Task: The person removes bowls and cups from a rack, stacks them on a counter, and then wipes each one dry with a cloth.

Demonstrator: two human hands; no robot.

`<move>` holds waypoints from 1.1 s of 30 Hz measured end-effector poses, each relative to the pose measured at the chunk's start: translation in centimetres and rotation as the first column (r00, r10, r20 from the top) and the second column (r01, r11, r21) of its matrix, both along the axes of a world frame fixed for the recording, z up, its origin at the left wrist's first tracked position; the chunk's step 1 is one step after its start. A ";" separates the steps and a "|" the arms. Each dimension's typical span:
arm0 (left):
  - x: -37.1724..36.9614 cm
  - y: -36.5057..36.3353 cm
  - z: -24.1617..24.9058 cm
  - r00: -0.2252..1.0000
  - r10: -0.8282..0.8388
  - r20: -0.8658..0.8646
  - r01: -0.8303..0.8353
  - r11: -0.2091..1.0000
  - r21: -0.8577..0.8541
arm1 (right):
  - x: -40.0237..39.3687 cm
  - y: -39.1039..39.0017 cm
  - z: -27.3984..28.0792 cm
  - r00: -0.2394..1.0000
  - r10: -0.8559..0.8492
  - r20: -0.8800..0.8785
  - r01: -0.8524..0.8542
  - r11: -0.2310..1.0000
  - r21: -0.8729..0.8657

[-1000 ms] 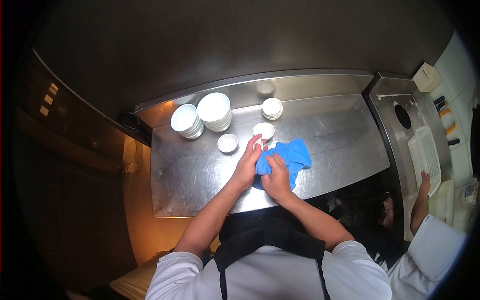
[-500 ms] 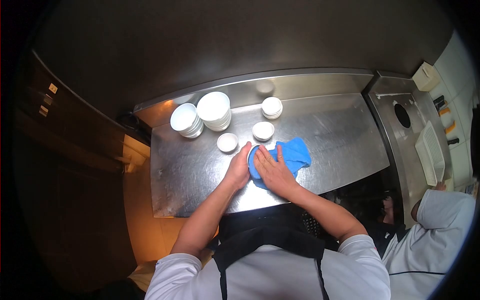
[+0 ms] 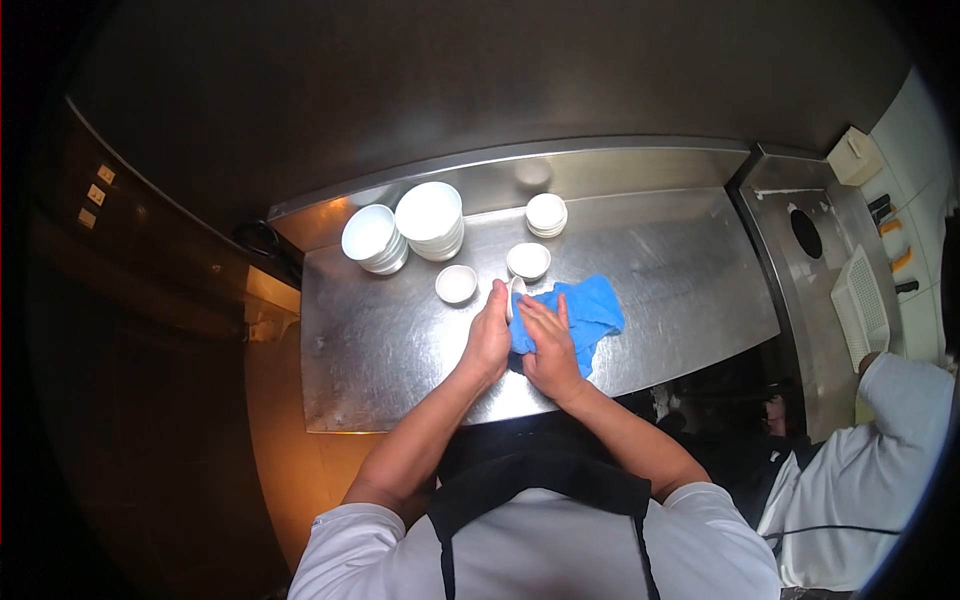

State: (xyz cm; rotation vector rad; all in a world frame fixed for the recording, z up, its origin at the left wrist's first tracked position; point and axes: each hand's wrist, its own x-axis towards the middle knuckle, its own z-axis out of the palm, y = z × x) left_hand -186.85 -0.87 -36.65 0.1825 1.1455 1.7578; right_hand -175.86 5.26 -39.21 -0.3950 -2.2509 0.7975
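Over the front of the steel counter, my left hand (image 3: pixel 488 335) is wrapped round a small white bowl (image 3: pixel 515 288), tipped so that its opening faces right. A crumpled blue cloth (image 3: pixel 592 305) is in my right hand (image 3: pixel 551 352), which presses part of it into the bowl; the rest spreads out on the counter to the right. Much of the bowl is hidden by my hands and the cloth. Just beyond them stand a small white bowl (image 3: pixel 457 284) and another white bowl (image 3: pixel 528 261).
Two taller stacks of white bowls (image 3: pixel 430 212) stand at the counter's back left, with a short stack of small bowls (image 3: pixel 546 213) further right. At right, a co-worker's sleeve (image 3: pixel 908 395) is close to a white perforated basket (image 3: pixel 861 305). Knives (image 3: pixel 900 259) hang on the wall.
The bowl has turned more onto its side between my hands. My right hand has drawn in, its fingers more curled round the cloth. The co-worker's arm at right has shifted.
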 end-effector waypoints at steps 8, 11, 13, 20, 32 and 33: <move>-0.2 0.4 1.9 0.957 -0.159 -0.242 0.177 0.983 0.057 | 2.2 4.6 2.8 0.974 -0.110 -0.196 -0.032 0.796 -0.605; 0.2 0.5 1.3 0.936 -0.202 -0.289 0.253 0.956 0.149 | 1.8 6.4 0.3 0.947 -0.284 -0.150 0.062 0.621 -0.781; 0.7 0.4 1.4 0.944 -0.159 -0.288 0.213 0.962 0.169 | 1.8 6.6 -0.3 0.920 -0.357 -0.158 0.128 0.659 -0.741; 0.2 1.1 -0.6 0.907 -0.163 -0.388 0.222 0.969 0.111 | 0.6 3.4 2.1 0.937 -0.229 -0.265 -0.033 0.697 -0.716; 0.0 0.0 -0.9 0.834 -0.245 -0.494 0.258 0.965 -0.044 | 0.1 3.8 1.1 0.949 -0.303 -0.086 0.205 0.803 -0.560; 0.5 -0.1 -0.7 0.831 -0.221 -0.511 0.234 0.971 -0.039 | 0.0 4.2 0.7 0.948 -0.316 -0.030 0.241 0.779 -0.579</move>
